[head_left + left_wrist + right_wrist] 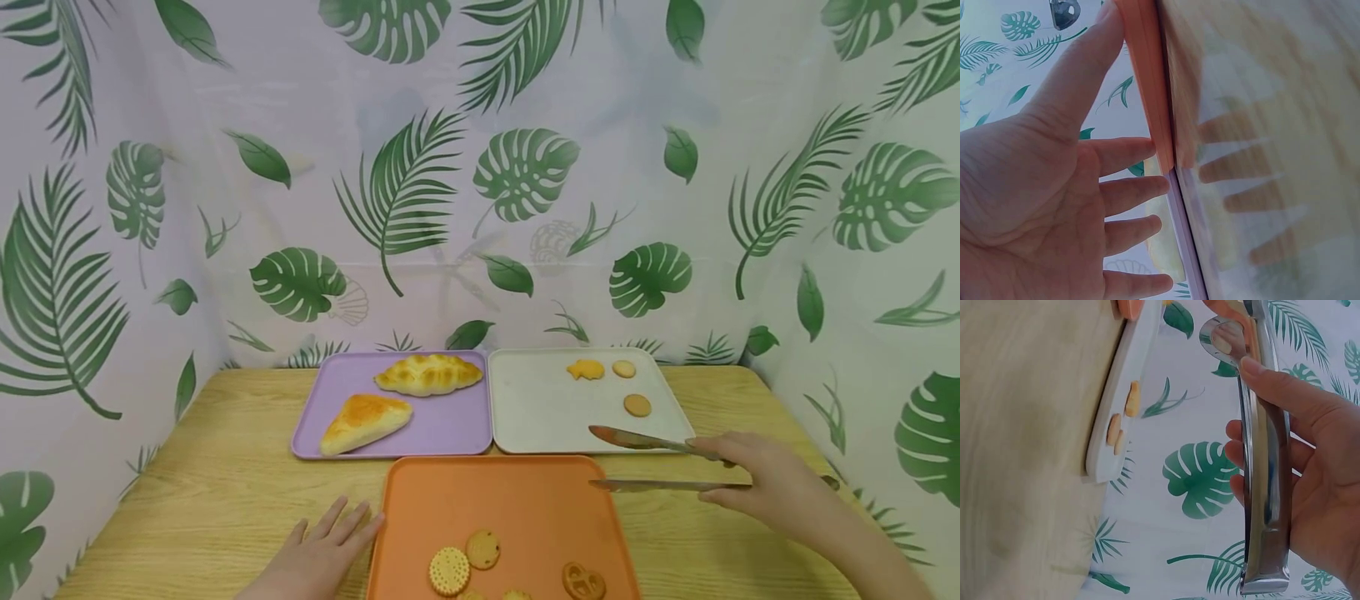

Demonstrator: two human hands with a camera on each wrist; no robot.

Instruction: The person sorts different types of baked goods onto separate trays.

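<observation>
In the head view, my right hand (780,487) holds metal tongs (641,439), their two arms spread with nothing between the tips. The right wrist view shows the thumb on one side of the tongs (1266,487) and the fingers behind. Fingers straight and spread, my left hand (318,554) touches the left edge of an orange tray (510,492). On that tray lie a scalloped round biscuit (449,572), a speckled round cookie (483,550) and a pretzel-shaped cookie (583,581), with more cookies cut off by the frame's lower edge.
Behind on the right, a white tray (536,408) carries a fish-shaped cookie (585,369), a small round cookie (623,368) and a browner round one (637,405). Beside it, a purple tray (450,425) bears a braided bread (427,375) and a triangular bread (366,422). Leaf-patterned curtains enclose the wooden table (217,467).
</observation>
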